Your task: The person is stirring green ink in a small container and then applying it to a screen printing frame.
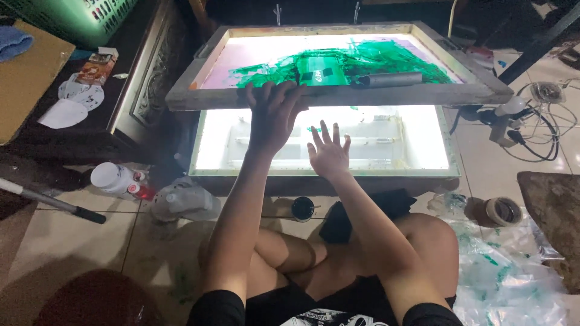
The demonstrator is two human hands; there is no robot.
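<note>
1. Lying at far left, a brown cardboard sheet (27,78) is resting on a dark cabinet top (124,90), with a small printed carton (96,66) and white paper scraps (69,105) beside it; a green plastic basket (78,18) is showing above them.
2. Lying on the tiled floor (66,241) below, a white bottle (118,179) and a clear plastic jug (184,202) are sitting near a grey pole with a black grip (51,200).
3. Reaching up at centre, the left hand (273,118) is gripping the near rail of the wooden screen-printing frame (338,95), fingers curled over its edge and clamped on the wood; the frame is being held tilted above the lit light box (202,148), its mesh smeared with green ink (362,60).
4. Hovering just right of it, the right hand (329,154) is spreading its fingers apart, holding nothing, over the glowing glass under the frame.
5. Resting on the frame's near rail, a grey cylindrical tool (389,79) is lying lengthwise.
6. Sitting on the floor before the box, a small dark jar (302,209) is standing by the person's crossed legs.
7. Lying at right, a tape roll (501,211), ink-stained clear plastic sheeting (507,278) and tangled cables (534,130) are filling the floor.
</note>
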